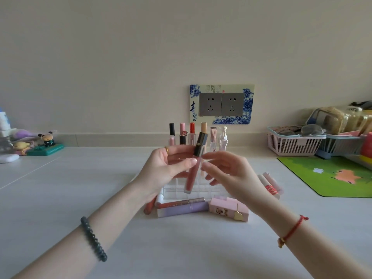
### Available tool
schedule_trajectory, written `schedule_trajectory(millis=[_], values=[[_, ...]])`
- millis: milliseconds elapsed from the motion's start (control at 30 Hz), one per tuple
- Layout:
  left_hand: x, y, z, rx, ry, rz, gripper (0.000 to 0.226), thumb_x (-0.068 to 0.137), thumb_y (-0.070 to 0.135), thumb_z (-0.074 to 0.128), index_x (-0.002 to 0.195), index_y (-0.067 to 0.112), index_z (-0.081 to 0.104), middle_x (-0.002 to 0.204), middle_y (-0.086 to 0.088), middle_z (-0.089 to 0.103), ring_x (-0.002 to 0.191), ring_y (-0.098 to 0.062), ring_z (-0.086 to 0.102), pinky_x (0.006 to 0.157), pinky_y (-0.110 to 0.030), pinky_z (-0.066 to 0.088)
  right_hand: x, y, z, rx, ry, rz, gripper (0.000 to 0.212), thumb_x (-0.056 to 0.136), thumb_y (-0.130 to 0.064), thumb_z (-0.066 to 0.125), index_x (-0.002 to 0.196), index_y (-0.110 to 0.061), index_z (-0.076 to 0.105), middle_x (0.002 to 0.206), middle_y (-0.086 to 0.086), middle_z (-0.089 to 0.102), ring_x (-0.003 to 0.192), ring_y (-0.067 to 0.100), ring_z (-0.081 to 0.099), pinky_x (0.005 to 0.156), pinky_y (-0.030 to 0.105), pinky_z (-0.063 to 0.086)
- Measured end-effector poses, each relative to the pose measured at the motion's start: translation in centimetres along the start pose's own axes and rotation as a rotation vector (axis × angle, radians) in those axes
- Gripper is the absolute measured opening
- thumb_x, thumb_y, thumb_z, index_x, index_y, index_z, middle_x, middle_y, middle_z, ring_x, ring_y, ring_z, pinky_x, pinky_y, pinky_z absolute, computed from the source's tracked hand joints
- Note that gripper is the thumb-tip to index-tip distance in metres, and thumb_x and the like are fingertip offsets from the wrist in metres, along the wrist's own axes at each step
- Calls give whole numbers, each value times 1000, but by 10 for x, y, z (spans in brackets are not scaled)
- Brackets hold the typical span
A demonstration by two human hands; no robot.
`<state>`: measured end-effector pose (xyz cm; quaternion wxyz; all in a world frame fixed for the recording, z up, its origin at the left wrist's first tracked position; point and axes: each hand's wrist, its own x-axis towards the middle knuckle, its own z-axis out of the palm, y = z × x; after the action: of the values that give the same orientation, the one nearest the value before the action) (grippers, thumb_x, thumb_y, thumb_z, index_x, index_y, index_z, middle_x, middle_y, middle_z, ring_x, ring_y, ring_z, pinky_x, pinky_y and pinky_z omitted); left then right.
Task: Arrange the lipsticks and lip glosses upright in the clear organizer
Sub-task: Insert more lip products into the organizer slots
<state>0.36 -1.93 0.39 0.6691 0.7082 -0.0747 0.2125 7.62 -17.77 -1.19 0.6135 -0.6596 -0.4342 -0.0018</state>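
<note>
**Holding a gloss tube nearly upright above the organizer**

Pinched between the thumb and fingers of the left hand (168, 168), a slim dusty-pink lip gloss tube with a black cap (193, 166) is held in the air, its long axis close to vertical, cap uppermost and leaning slightly right, base pointing down. The right hand (227, 170) is kept just beside the tube with fingers loosely spread; whether its fingertips touch the tube cannot be told, and nothing is clasped in it. Directly below and behind the tube's base the clear acrylic grid organizer (201, 189) is seen on the white tabletop (181, 248), its back row already filled with standing tubes. The coming move is judged to be a short straight lowering into a free front cell, the left hand being better placed. In front of the organizer a lavender tube (182, 210) and a pink rectangular case (228, 210) are left lying flat, and pink-and-red tubes (270, 185) lie at the right.
</note>
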Motion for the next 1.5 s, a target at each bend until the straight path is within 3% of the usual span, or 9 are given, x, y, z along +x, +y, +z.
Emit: schedule_trajectory(millis=[200,367,500,600,800,933,1100,1333,1500], values=[[6,-9,14,112,48,114,26,60,30,74,86,28,72,85,4,75,84,-16,71,72,-27,57,10,-1,1,41,152,-31,10,76,-15,68,79,-22,62,63,-5,69,59,8,66,53,19,53],[10,-14,11,208,85,163,22,72,15,73,90,29,69,84,14,74,81,-3,68,68,-10,49,20,-9,-6,-117,153,-65,7,76,-12,68,82,-15,64,77,2,70,69,11,67,62,23,57],[7,-21,-11,378,215,216,23,78,12,68,86,34,68,80,19,72,77,-1,65,70,-10,48,38,-12,-23,-307,214,-91,10,78,-14,65,88,-16,64,80,-5,67,73,7,65,72,21,56],[3,-30,-31,600,342,254,22,79,17,67,80,38,65,76,21,68,75,0,61,72,-8,44,51,-5,-33,-383,282,-77,18,79,-14,65,96,-8,66,86,2,69,78,13,66,75,24,55],[0,-54,-55,751,318,90,18,78,24,68,89,37,62,88,21,65,88,-3,58,68,3,33,60,18,-31,-459,318,-36,15,80,-14,64,93,-8,66,82,0,67,72,7,62,64,5,48],[-1,-64,-61,792,268,7,23,79,29,68,102,30,63,95,18,64,92,-3,57,73,-3,33,58,32,-25,-468,325,-4,14,79,-14,65,92,-10,66,77,-5,63,68,-4,57,60,-2,43],[-3,-68,-64,831,225,-64,34,79,34,67,111,26,61,103,15,63,98,-6,56,83,-19,36,57,45,-21,-499,296,39,14,79,-15,65,93,-11,67,77,-6,63,68,-5,57,56,0,44],[-2,-70,-66,863,210,-79,38,79,35,67,115,25,60,105,13,64,100,-5,56,84,-20,37,54,51,-20,-498,322,45,9,78,-15,66,87,-13,67,67,-16,59,63,-6,56,56,-4,40],[-4,-71,-67,863,199,-85,38,79,38,66,115,27,60,101,17,64,92,6,56,83,-17,37,56,52,-19,-513,313,64,13,80,-17,64,92,-13,67,72,-10,62,65,-3,56,58,6,41]])
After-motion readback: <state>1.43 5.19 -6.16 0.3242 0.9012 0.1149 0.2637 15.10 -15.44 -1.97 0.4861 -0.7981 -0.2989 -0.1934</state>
